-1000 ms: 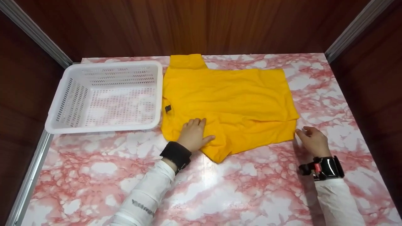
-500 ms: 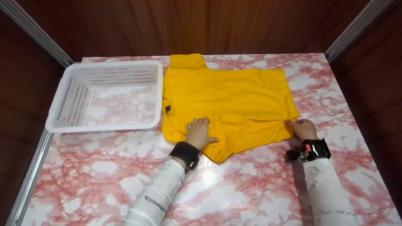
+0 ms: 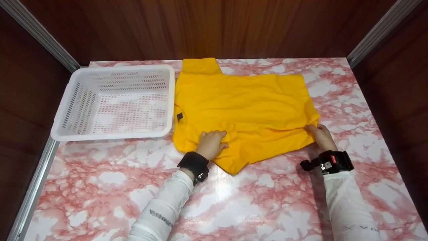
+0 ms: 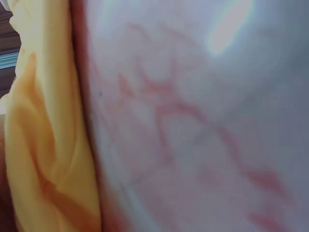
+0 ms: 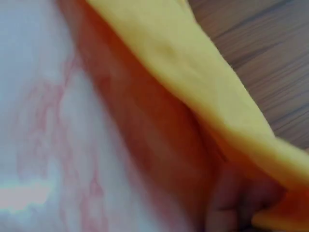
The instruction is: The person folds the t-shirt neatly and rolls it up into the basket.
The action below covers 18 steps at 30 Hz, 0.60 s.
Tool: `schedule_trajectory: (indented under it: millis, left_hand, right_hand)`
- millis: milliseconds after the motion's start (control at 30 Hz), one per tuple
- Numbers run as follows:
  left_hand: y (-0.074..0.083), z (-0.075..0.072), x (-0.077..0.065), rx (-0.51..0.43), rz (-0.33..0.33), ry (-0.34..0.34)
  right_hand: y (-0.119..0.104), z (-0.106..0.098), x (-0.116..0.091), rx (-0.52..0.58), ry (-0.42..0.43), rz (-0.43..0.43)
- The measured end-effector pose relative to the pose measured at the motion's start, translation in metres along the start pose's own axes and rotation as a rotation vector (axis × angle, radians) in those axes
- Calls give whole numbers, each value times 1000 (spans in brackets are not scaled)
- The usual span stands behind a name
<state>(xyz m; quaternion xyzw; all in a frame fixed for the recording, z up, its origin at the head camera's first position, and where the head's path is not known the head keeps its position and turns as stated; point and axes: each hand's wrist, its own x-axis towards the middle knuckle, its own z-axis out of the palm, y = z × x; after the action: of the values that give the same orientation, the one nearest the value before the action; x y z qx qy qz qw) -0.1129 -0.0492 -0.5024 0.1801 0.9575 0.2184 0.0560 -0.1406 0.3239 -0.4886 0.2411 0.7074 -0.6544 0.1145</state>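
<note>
A yellow T-shirt [image 3: 247, 100] lies spread on the table, its collar with a black label at the left and its hem at the right. Near the front sleeve, my left hand [image 3: 210, 144] pinches a bunch of the cloth. My right hand [image 3: 323, 138] grips the hem at the right, thumb on top and the other fingers partly hidden. In the left wrist view, a folded edge of the shirt [image 4: 53, 121] hangs along the left side. The right wrist view has the hem [image 5: 193, 72] raised off the table, with fingers [image 5: 224, 203] under it.
A white perforated plastic basket [image 3: 110, 136] stands left of the shirt, close against its collar side. The table [image 3: 260, 207] has a red and white marbled top. Dark wood panels [image 3: 234, 26] enclose the back and both sides.
My right hand has moved left and forward from beside the shirt onto its hem and taken hold. My left hand has shifted slightly right, its thumb and fingers drawing together on the cloth.
</note>
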Motion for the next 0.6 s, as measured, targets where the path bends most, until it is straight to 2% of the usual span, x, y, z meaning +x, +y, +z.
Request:
schedule_trajectory:
  millis: [133, 233, 300, 400, 500, 600]
  left_hand:
    - [-7, -3, -11, -73, 58, 103]
    - [-13, -9, -23, -132, 109, 180]
    - [-16, -14, -32, -166, 142, 220]
    - [-21, -21, -49, -201, 194, 274]
    - [-27, -25, -71, -226, 249, 320]
    - [-34, -25, -94, -249, 298, 361]
  right_hand:
    - [-1, -6, -7, -70, 31, 27]
    - [-3, -11, -16, -156, 66, 0]
    - [-3, -16, -22, -160, 69, -20]
    - [-1, -21, -31, -63, 78, -45]
    - [4, -25, -42, 108, 68, -36]
    - [10, -29, -55, 162, 71, -27]
